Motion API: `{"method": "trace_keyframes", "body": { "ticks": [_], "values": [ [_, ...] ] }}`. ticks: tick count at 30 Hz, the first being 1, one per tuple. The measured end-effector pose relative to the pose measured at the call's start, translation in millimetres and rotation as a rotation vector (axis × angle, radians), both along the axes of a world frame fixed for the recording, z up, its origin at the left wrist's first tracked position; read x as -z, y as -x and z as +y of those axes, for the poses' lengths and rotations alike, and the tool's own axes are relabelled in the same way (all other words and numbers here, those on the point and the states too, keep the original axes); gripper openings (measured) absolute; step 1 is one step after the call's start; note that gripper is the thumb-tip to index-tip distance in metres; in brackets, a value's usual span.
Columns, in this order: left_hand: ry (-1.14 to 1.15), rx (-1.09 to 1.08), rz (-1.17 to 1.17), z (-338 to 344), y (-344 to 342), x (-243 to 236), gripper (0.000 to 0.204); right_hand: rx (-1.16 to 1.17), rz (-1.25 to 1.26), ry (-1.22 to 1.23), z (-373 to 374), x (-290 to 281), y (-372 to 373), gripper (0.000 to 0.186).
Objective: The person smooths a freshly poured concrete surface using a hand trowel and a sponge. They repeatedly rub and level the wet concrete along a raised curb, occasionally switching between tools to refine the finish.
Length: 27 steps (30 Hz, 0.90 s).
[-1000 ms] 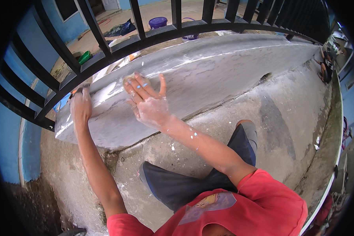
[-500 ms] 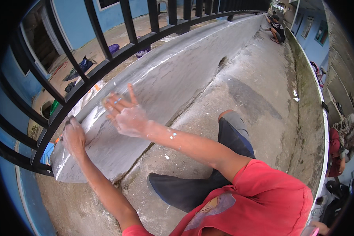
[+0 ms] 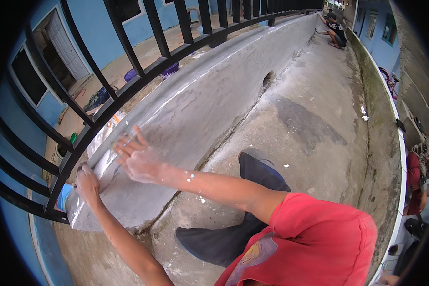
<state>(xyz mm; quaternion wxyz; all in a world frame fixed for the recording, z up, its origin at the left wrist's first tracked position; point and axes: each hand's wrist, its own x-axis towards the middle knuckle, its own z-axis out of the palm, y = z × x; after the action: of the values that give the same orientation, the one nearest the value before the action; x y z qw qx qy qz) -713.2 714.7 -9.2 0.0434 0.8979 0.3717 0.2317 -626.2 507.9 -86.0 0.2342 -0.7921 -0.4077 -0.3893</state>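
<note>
A low grey wall (image 3: 214,90) with white powdery streaks along its top edge runs from the near left into the distance. At its near end my left hand (image 3: 87,183) is curled over the top edge, its fingertips partly hidden. Further along, my right hand (image 3: 142,163) is against the upper face, palm down. Its fingers are stretched and spread, slightly blurred; whether something thin lies under them I cannot make out. Pale dust coats this hand, and white specks dot its forearm.
Black metal railing (image 3: 121,93) rises along the wall's far side. Purple buckets (image 3: 169,70) and a white sack (image 3: 100,138) lie beyond it. To the right is a concrete path (image 3: 291,128) with a mossy kerb (image 3: 381,128). A person (image 3: 336,33) squats at the far end.
My right hand has slid left and a little down along the wall, nearer my left hand. The left hand stays on the edge. The whole view has shifted slightly.
</note>
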Motion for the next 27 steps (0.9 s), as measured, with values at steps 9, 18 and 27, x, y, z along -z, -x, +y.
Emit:
{"method": "trace_keyframes", "body": {
  "ticks": [9, 18, 27],
  "values": [
    [-0.054, -0.117, -0.049, -3, 4, -7, 0.061, 0.406, 0.243, -0.218, -234, -25, -200, 0.053],
    [-0.034, -0.093, -0.035, 7, 2, -11, 0.056, -0.248, 0.078, -0.004, -12, -14, -7, 0.051],
    [0.014, -0.118, -0.097, -20, -1, -12, 0.057, 0.516, 0.217, -0.159, -227, -29, -213, 0.052]
  ]
}}
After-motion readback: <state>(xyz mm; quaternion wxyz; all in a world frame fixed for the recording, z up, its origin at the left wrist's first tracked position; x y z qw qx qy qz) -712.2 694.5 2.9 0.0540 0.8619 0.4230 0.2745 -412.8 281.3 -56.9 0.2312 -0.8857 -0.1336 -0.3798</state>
